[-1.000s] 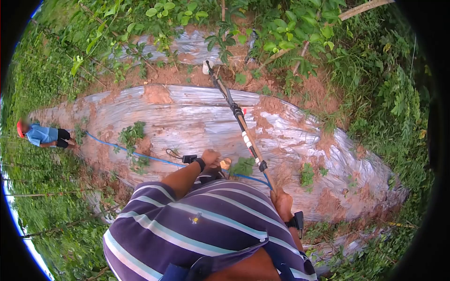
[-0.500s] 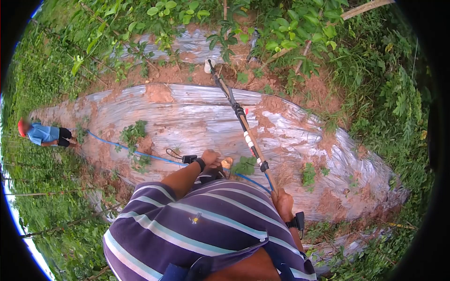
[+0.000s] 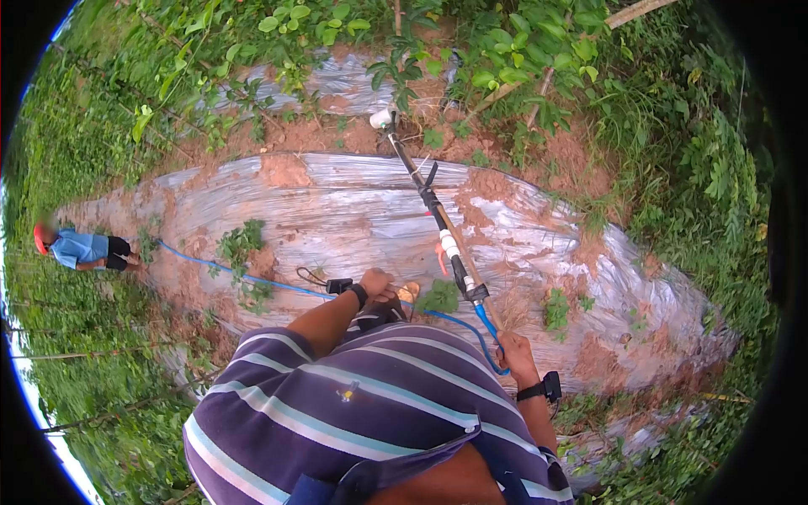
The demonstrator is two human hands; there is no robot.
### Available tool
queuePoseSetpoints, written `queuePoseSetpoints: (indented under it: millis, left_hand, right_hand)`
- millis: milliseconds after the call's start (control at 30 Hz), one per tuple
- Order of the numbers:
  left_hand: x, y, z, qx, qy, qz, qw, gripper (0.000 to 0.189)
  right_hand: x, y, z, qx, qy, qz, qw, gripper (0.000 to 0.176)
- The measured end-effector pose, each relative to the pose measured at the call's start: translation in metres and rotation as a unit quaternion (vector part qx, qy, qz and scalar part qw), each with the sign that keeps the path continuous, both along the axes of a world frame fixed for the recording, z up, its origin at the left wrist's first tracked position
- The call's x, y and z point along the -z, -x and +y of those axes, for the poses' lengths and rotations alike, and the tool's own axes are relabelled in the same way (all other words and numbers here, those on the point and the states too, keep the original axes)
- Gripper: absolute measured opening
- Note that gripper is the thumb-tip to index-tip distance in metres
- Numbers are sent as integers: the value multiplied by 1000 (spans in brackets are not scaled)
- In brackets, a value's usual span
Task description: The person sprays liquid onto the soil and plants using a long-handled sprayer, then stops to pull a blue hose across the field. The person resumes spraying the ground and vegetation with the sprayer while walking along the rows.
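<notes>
My right hand [image 3: 516, 353] is closed around the lower end of a long wooden pole [image 3: 465, 261]. Black and white fittings are strapped along the pole, with a black lever near the middle. A white spray nozzle [image 3: 381, 119] sits at its far tip, over bare soil. From the lower fitting a blue hose [image 3: 490, 324] loops past my right hand. My left hand [image 3: 378, 284] is held before my body with fingers curled; whether anything is inside them is hidden. The hose runs by that hand and off to the left.
Silvery plastic mulch [image 3: 345, 210] with soil patches stretches across the ground. Small green plants [image 3: 241, 242] grow through it. Another person [image 3: 80, 248] in a blue shirt stands far left by the hose. Leafy vines [image 3: 522, 50] and wooden stakes line the far side.
The pole has turned about its length, so its nozzle faces left and the black lever sticks out. My right hand has shifted slightly forward and right. More of the hose loop shows.
</notes>
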State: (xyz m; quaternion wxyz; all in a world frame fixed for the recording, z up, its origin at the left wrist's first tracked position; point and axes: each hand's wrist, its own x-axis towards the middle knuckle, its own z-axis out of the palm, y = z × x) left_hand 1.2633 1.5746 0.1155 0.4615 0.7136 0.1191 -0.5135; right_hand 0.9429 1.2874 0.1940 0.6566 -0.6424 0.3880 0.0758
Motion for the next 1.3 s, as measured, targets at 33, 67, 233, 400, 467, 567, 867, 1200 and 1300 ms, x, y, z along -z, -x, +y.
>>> queuePoseSetpoints:
  millis: [33, 67, 233, 400, 467, 567, 867, 1200, 1300]
  left_hand:
    - [0, 0, 0, 1, -1, 0, 1000, 33]
    - [0, 1, 1, -2, 1, 2, 1000, 34]
    - [3, 2, 4, -13, 0, 7, 1000, 33]
    - [5, 5, 9, -9, -9, -6, 1000, 30]
    - [12, 4, 13, -7, -7, -7, 1000, 30]
    - [17, 3, 14, -1, -10, -10, 1000, 29]
    - [22, 2, 1, 12, -9, -14, 1000, 28]
    - [15, 11, 10, -6, -3, -1, 1000, 31]
    - [27, 15, 19, -14, 8, -5, 1000, 30]
  right_hand:
    - [-10, -3, -1, 67, -149, 24, 986, 32]
    - [0, 1, -8, 91, -210, 24, 973, 32]
    - [34, 15, -12, 127, -350, -7, 928, 35]
    - [59, 27, 0, 104, -439, -10, 892, 38]
    - [64, 29, 3, 102, -450, -7, 887, 39]
    - [66, 29, 3, 103, -458, -4, 883, 39]
    - [49, 23, 1, 86, -362, 37, 927, 36]
    - [17, 6, 28, -160, 382, 31, 909, 34]
    - [3, 1, 32, -194, 422, 90, 881, 33]
